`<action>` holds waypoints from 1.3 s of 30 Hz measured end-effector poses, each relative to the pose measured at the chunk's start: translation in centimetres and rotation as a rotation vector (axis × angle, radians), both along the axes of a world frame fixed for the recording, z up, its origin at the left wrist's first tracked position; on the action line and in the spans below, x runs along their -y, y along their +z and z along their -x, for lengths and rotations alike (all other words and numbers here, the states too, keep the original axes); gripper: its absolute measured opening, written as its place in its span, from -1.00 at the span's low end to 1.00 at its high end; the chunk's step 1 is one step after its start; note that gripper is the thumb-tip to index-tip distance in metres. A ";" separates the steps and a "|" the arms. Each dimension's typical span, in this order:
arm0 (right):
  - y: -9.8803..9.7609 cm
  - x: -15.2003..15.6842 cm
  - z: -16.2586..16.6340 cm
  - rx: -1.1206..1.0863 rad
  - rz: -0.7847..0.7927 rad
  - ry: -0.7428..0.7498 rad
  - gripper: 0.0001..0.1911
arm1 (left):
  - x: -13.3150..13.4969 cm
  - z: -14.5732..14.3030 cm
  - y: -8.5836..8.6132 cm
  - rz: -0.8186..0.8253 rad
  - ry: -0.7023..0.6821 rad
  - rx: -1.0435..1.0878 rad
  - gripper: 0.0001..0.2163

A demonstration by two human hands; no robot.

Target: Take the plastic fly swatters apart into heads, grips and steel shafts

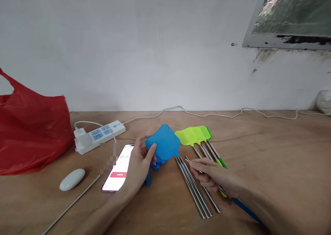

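My left hand (143, 155) is closed on a blue perforated fly swatter head (165, 143), thumb on its face. Beneath it show more blue pieces (156, 164) and a blue handle end (148, 179), partly hidden. My right hand (210, 173) is closed around a thin metal swatter rod, whose tip (187, 159) points at the neck of the blue head, a little apart from it. A blue handle (247, 209) runs out behind that hand under the forearm. Several loose metal tubes (193, 188) lie side by side between my hands. Yellow-green fly swatters (186, 137) lie beyond my right hand.
A phone (121, 167) showing a timer lies left of my left hand. Near it are a white mouse-shaped object (72, 179), a grey cable (72, 204) and a power strip (99, 135). A red plastic bag (33, 131) stands at far left. A white cord (207, 115) runs along the wall.
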State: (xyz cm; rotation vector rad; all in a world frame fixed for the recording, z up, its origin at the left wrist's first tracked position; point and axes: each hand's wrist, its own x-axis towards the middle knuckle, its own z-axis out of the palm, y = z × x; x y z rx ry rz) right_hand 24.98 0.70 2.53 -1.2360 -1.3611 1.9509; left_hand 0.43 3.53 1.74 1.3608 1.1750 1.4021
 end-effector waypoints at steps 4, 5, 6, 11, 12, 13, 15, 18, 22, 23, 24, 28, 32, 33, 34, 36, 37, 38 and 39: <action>-0.1 -0.1 -0.4 0.004 0.005 -0.040 -0.43 | -0.7 1.2 -0.1 0.004 0.010 -0.178 -0.61; -0.1 -0.1 -0.5 0.008 0.004 -0.042 -0.43 | -1.0 1.6 -0.2 0.002 0.017 -0.214 -0.62; -0.1 0.0 -0.6 0.011 0.003 -0.040 -0.44 | -1.2 1.9 -0.2 -0.002 0.027 -0.249 -0.63; 0.2 0.2 -0.5 -0.016 -0.004 -0.023 -0.44 | -1.6 2.7 -0.1 -0.064 0.103 -0.425 -0.73; 0.3 0.2 -0.4 -0.026 -0.004 -0.016 -0.44 | -1.6 2.7 -0.1 -0.080 0.122 -0.469 -0.75; 0.4 0.2 -0.4 -0.034 -0.006 -0.009 -0.44 | -1.6 2.8 -0.2 -0.104 0.145 -0.535 -0.74; 0.5 0.3 -0.3 -0.038 -0.005 0.007 -0.44 | -1.5 2.9 -0.5 -0.181 0.191 -0.728 -0.71; 0.5 0.4 -0.2 -0.033 0.001 0.027 -0.46 | -1.3 3.0 -1.1 -0.329 0.191 -1.021 -0.69; 0.3 0.4 -0.2 -0.047 0.013 0.033 -0.48 | -1.1 2.8 -1.8 -0.395 0.020 -1.133 -0.73; 0.2 0.4 -0.2 -0.053 0.017 0.032 -0.48 | -1.0 2.7 -1.9 -0.409 -0.024 -1.144 -0.74; 0.2 0.4 -0.3 -0.060 0.022 0.031 -0.49 | -0.9 2.6 -2.0 -0.425 -0.057 -1.153 -0.75; 0.2 0.3 -0.5 -0.111 0.051 0.027 -0.53 | -0.8 2.4 -2.3 -0.489 -0.082 -1.200 -0.78; 0.3 0.1 -0.8 -0.232 0.112 -0.010 -0.61 | -0.7 2.4 -2.2 -0.527 -0.061 -1.232 -0.78; 0.2 0.0 -0.9 -0.283 0.123 -0.032 -0.62 | -0.6 2.4 -2.1 -0.532 -0.050 -1.228 -0.78; 0.1 -0.1 -1.0 -0.342 0.132 -0.059 -0.63 | -0.6 2.3 -2.0 -0.535 -0.043 -1.219 -0.78; -0.2 -0.5 -1.1 -0.474 0.149 -0.121 -0.62 | -0.4 2.2 -1.6 -0.533 -0.058 -1.188 -0.79; -0.4 -0.8 -1.2 -0.539 0.154 -0.153 -0.62 | -0.4 2.1 -1.4 -0.530 -0.076 -1.164 -0.80; -0.6 -1.0 -1.2 -0.597 0.152 -0.192 -0.62 | -0.3 2.0 -1.2 -0.527 -0.091 -1.135 -0.79; -0.7 -1.2 -1.2 -0.647 0.141 -0.238 -0.62 | -0.2 1.9 -1.0 -0.525 -0.102 -1.103 -0.77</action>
